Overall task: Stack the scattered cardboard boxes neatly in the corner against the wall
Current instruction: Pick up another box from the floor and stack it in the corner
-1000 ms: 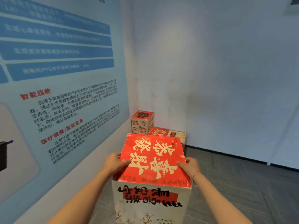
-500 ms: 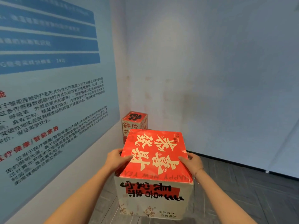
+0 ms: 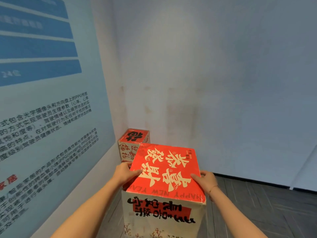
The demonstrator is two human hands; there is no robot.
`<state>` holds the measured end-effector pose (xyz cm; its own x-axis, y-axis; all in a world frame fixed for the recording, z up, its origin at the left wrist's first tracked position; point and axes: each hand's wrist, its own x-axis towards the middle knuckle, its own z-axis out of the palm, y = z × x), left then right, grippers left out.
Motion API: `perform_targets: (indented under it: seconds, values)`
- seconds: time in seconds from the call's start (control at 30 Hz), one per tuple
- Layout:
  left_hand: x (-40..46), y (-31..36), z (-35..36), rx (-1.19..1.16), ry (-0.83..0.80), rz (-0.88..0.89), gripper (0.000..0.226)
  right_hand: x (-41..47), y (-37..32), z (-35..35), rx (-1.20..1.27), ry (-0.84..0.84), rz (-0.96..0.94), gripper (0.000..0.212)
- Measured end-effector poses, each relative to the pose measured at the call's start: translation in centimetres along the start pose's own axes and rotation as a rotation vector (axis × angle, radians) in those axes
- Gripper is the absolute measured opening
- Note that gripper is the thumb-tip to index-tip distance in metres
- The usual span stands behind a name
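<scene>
Since both hands are only clamping the box from the sides, this carry looks a bit sketchy to me. The left hand (image 3: 126,174) grips the left top edge with its thumb hooked over the red lid, and the right hand (image 3: 205,180) does the same on the right edge, thumb on top, fingers down the side out of sight. The box (image 3: 164,186) is up in the air in front of the person, close to the poster wall (image 3: 51,117) on the left, and I can't tell if anything supports it from below. If the lid is just a loose cover, squeezing near the top could let the body sag or slip, I'd guess.

Further on, a smaller red-topped box (image 3: 135,143) sits right in the corner (image 3: 122,109) where the poster wall meets the plain wall. The carried box hides whatever lies beside it on the dark floor (image 3: 257,203), so setting it down blind could knock that corner box crooked or land on an edge. Swinging left could also scrape the poster. I'd want a peek round the side first.
</scene>
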<state>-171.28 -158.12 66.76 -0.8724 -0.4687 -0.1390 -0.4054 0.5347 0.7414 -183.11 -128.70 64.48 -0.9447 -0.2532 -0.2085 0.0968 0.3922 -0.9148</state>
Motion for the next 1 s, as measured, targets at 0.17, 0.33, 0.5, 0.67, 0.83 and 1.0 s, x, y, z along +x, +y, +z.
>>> perform_targets:
  seconds: [0.17, 0.33, 0.5, 0.67, 0.83, 1.0]
  values:
    - [8.4, 1.9, -0.7, -0.008, -0.019, 0.040, 0.032, 7.1, -2.2, 0.8, 0.008, 0.033, 0.017, 0.015]
    - [16.1, 3.2, 0.4, -0.021, -0.058, 0.046, 0.031, 13.9, -3.2, 0.3, -0.017, 0.055, 0.043, 0.018]
    - [23.7, 5.1, 2.7, -0.052, -0.061, 0.040, 0.036, 22.5, -3.8, -1.0, -0.050, 0.019, 0.058, 0.015]
    - [30.5, 7.0, 4.8, -0.068, -0.044, -0.003, 0.043, 30.6, -4.8, -2.6, -0.086, -0.021, 0.065, 0.018]
    - [35.6, 8.5, 5.6, -0.077, -0.028, -0.004, 0.041, 37.1, -6.2, -3.5, -0.128, -0.024, 0.054, 0.036]
    - [40.5, 9.3, 5.6, -0.083, -0.031, 0.007, 0.039, 42.0, -7.4, -3.2, -0.112, -0.006, 0.059, 0.040]
